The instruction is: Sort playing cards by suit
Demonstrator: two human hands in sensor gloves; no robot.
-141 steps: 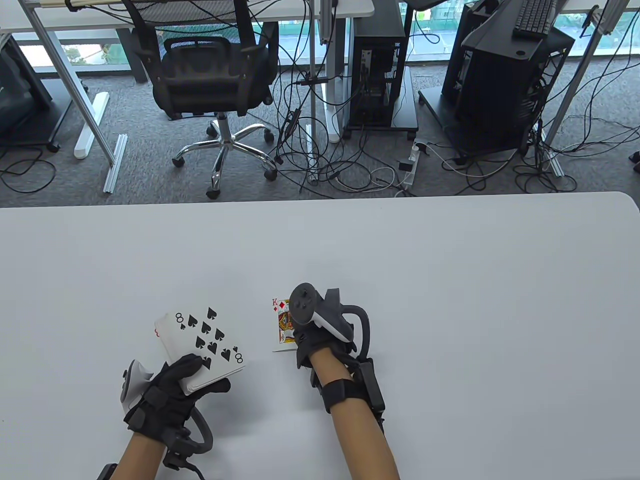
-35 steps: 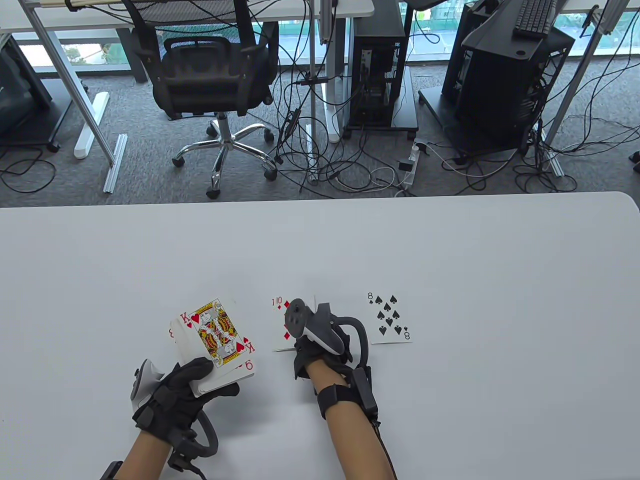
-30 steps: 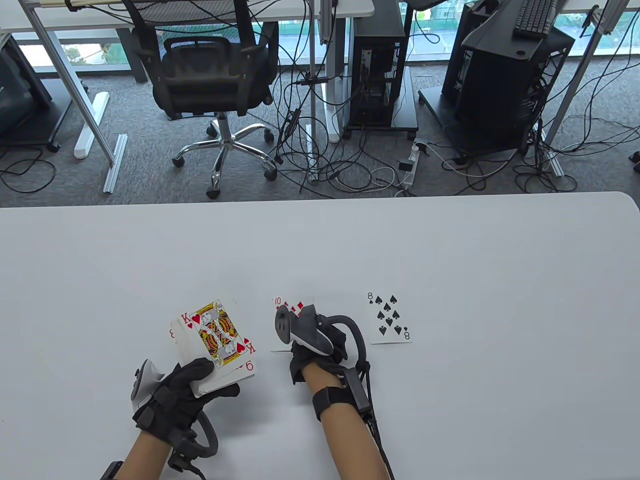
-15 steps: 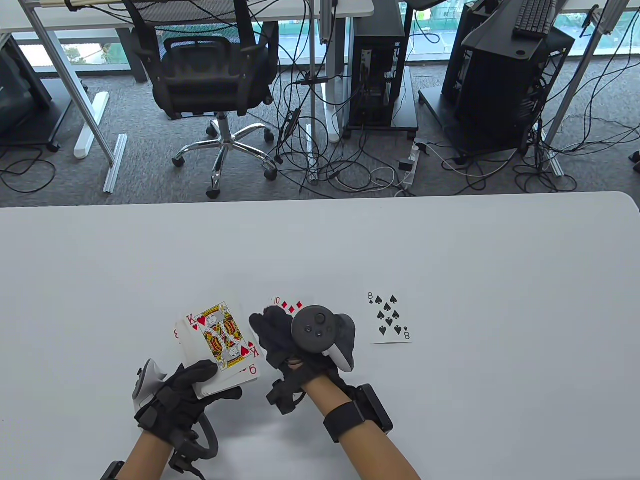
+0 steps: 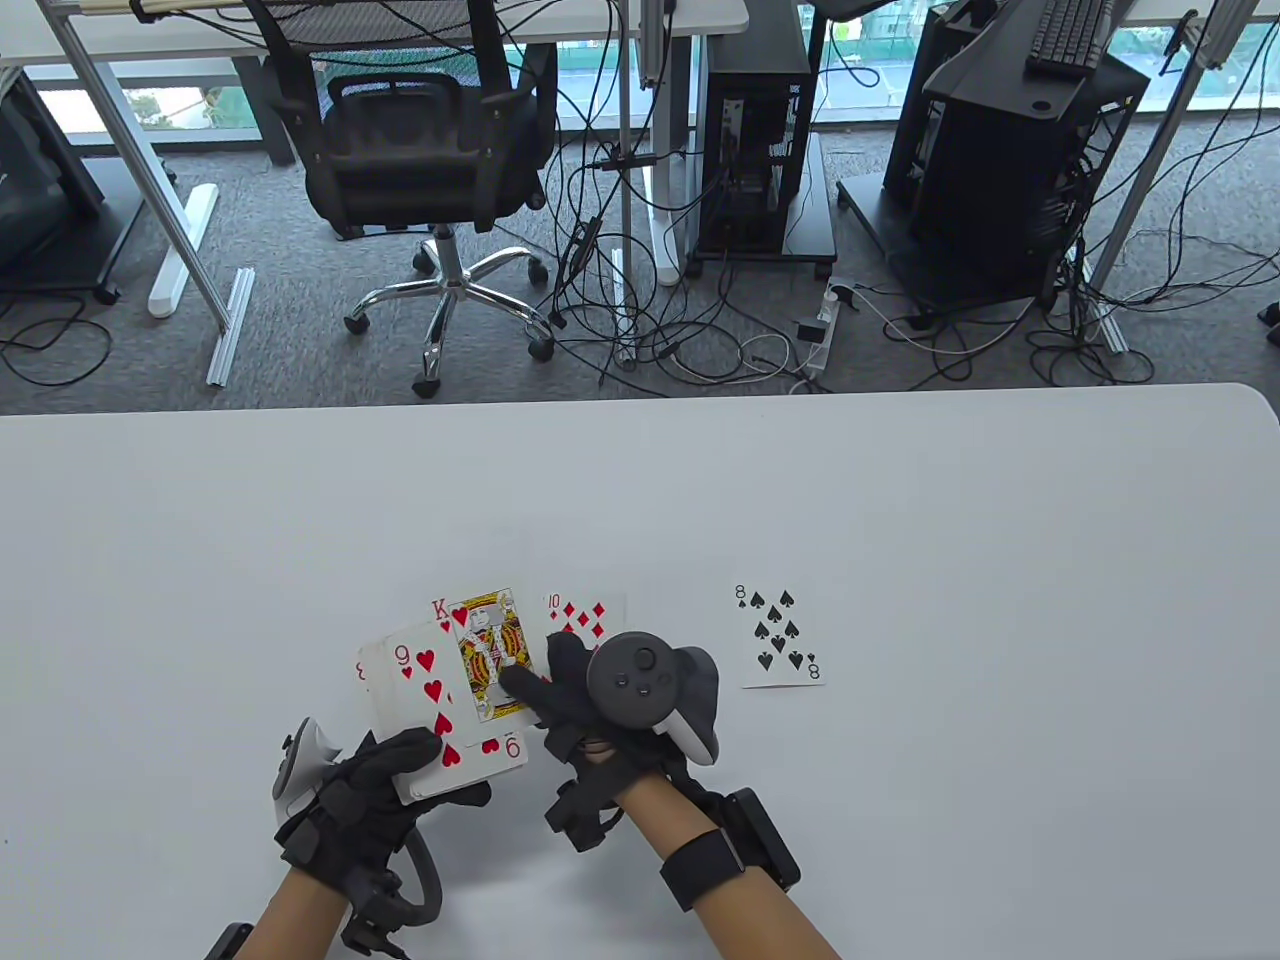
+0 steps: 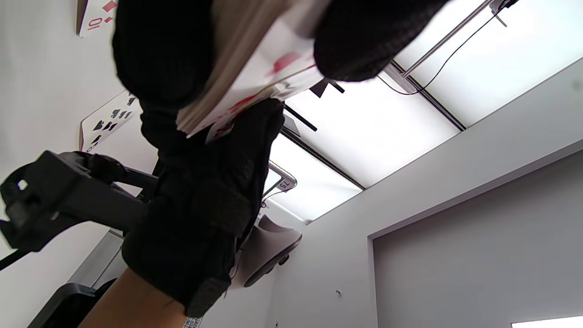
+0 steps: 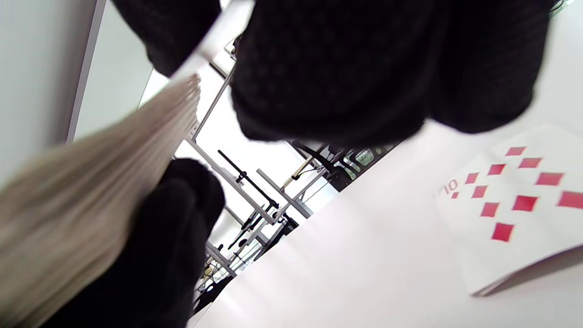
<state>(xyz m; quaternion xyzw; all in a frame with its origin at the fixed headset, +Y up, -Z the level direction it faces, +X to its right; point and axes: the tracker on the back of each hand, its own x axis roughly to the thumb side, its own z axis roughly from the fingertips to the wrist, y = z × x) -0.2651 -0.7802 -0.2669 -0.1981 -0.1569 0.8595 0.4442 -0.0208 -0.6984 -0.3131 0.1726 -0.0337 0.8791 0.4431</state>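
My left hand (image 5: 440, 772) grips a face-up deck (image 5: 425, 690) low above the table, the nine of hearts showing on top. My right hand (image 5: 527, 692) pinches the king of hearts (image 5: 485, 640), which is slid off the deck toward the far right. In the right wrist view the king's edge (image 7: 218, 38) runs between thumb and fingers, with the deck's edge (image 7: 91, 218) beside it. The ten of diamonds (image 5: 588, 612) lies face up on the table just right of the king. The eight of spades (image 5: 780, 636) lies farther right.
The white table (image 5: 900, 520) stretches wide around the cards, its far edge at mid-frame. The ten of diamonds (image 7: 514, 205) shows in the right wrist view and in the left wrist view (image 6: 93, 20). Beyond the table are an office chair (image 5: 420, 150), cables and computer towers.
My right hand left the ten of diamonds on the table, moved left to the deck and took the king of hearts. The king has slid off, uncovering the nine of hearts.
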